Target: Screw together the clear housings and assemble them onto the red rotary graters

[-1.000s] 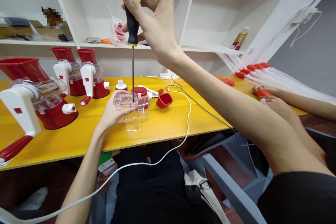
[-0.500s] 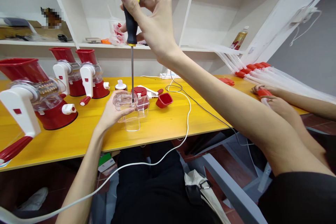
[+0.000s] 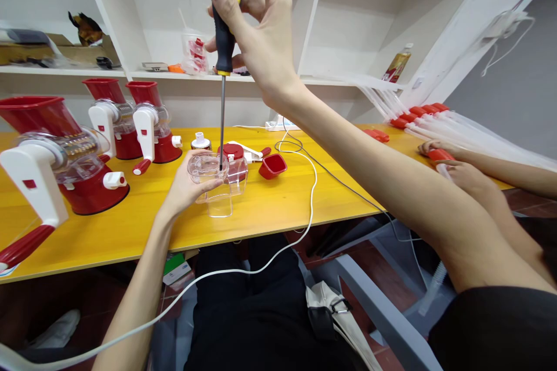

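Note:
My right hand (image 3: 256, 29) is raised high and closed around the black and yellow handle of a long screwdriver (image 3: 225, 17). Its thin shaft points straight down into a clear plastic housing (image 3: 215, 179) on the yellow table (image 3: 261, 203). My left hand (image 3: 185, 185) grips that clear housing from the left side, thumb on its front. A red cap (image 3: 232, 152) sits on the far side of the housing.
Three red and white hand-crank grinders (image 3: 56, 156) stand at the left. A small red cup (image 3: 272, 166), a white bottle top (image 3: 201, 140) and a white cable (image 3: 311, 185) lie nearby. Another person's hands (image 3: 452, 168) handle red-capped clear tubes (image 3: 418, 113) at the right. Shelves rise behind.
The screwdriver handle and my right hand have shifted slightly to the right; the tip stays in the clear housing. My left hand has not moved.

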A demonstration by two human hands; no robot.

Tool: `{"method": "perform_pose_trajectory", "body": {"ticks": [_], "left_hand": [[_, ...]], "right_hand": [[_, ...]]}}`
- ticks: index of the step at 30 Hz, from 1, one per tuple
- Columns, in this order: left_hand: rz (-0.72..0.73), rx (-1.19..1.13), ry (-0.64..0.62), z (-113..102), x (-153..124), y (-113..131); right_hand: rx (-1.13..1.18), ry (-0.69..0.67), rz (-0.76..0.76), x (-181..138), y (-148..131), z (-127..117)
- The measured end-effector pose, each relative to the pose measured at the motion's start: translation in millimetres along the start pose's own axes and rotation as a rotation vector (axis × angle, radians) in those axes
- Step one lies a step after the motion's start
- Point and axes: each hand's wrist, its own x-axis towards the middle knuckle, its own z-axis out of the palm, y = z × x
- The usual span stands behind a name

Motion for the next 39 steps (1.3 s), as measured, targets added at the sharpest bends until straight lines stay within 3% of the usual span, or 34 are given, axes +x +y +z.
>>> {"method": "perform_pose_trajectory", "body": {"ticks": [12, 25, 34, 39], "left_hand": [[0.015, 0.006, 0.003, 0.4, 0.1, -2.7], [-0.004, -0.010, -0.007, 0.5, -0.2, -0.2], [-0.001, -0.011, 0.001, 0.5, 0.0, 0.0], [0.009, -0.013, 0.010, 0.3, 0.3, -3.3]], "right_hand": [[-0.097, -0.060, 0.072, -0.7, 1.2, -1.8], [0.005, -0.022, 0.056, -3.5, 2.1, -1.1], [-0.114, -0.020, 0.018, -0.6, 6.7, 2.1], [0.004, 0.013, -0.025, 2.1, 15.0, 2.2]]}}
